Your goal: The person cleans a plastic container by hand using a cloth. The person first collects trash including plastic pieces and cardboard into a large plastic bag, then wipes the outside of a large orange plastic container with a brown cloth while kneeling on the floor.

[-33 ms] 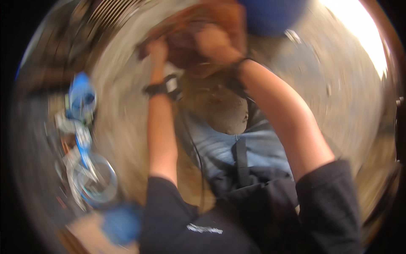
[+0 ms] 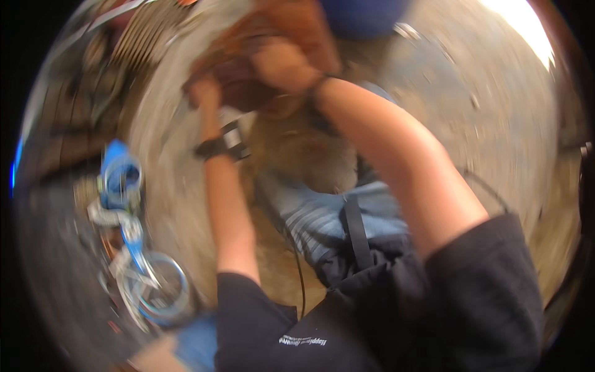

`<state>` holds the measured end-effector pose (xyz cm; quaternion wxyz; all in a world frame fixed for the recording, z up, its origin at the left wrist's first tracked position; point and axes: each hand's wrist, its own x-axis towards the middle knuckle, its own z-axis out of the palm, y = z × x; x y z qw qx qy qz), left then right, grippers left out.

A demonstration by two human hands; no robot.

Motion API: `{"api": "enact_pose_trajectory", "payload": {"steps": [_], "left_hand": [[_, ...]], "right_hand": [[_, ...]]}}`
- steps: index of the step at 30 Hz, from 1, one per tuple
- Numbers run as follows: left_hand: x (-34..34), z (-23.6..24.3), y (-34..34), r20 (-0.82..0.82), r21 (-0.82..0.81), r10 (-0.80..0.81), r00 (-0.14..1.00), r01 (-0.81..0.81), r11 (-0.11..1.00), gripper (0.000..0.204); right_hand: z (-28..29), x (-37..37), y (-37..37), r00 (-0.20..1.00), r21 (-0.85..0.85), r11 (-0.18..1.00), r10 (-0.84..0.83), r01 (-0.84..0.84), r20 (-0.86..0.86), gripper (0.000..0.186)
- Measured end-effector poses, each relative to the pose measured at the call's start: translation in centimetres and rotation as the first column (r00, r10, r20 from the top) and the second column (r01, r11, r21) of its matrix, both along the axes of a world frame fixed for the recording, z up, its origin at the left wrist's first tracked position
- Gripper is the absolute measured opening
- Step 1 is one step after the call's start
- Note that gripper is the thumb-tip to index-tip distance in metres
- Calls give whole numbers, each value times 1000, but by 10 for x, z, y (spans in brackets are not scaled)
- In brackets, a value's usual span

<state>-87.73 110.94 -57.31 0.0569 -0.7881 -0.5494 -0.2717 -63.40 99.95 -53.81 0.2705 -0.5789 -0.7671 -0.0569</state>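
Note:
My left hand holds the lower left edge of a large rust-brown object at the top of the view, its exact kind too blurred to make out. My right hand grips the same object farther right and higher up. Fingers of both hands look closed on it, though smeared by motion. Each wrist wears a dark band, the left with a pale rectangular piece. Below the object are worn concrete floor and my jeans.
A blue drum stands just behind the brown object. At left lie a blue-and-white small bicycle and a blue item. Slatted wooden pieces are at upper left. A black cable runs near my body over the concrete floor.
Both my hands and the brown object have shifted leftward in the view. The bicycle and floor items at left appear lower, as the camera has turned slightly.

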Motion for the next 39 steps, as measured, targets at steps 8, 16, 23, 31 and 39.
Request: {"api": "enact_pose_trajectory", "payload": {"steps": [8, 16, 23, 31, 39], "left_hand": [[2, 18, -4, 637, -265, -33, 770, 259, 929, 48], [40, 22, -17, 676, -314, 48, 735, 229, 921, 48], [38, 12, -2, 721, -173, -80, 688, 290, 941, 41], [-19, -6, 31, 606, -162, -143, 783, 297, 941, 45], [28, 7, -4, 619, -322, 84, 781, 155, 934, 53]], "right_hand": [[-16, -24, 2, 976, 103, 975, -205, 197, 70, 21], [-34, 7, 18, 986, 137, 977, -165, 163, 1, 24], [-33, 7, 24, 982, 146, 971, -181, 188, -60, 21], [-24, -18, -12, 969, 106, 965, -232, 240, -81, 22], [-41, 15, -8, 981, 320, 927, -187, 195, -54, 21]]}}
